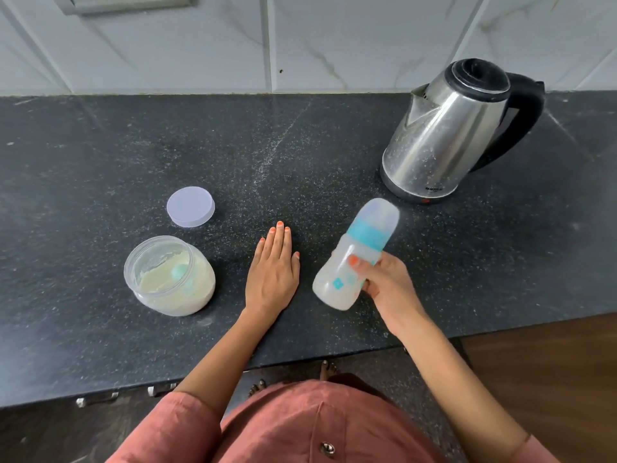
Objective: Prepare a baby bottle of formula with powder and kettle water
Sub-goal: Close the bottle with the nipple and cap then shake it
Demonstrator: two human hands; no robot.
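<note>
Single view, head-worn, wide-angle. Looks forward and steeply down from above the person's own chest onto the dark table (pixel 100 145). Close range: forearms enter from the bottom edge. Tiled wall (pixel 200 45) fills the top; straight lines bow near the edges. Floor (pixel 551 379) shows lower right.

A home kitchen is shown by the dark stone desk (pixel 300 145), tiled wall (pixel 334 38) and kettle (pixel 447 135)
</note>
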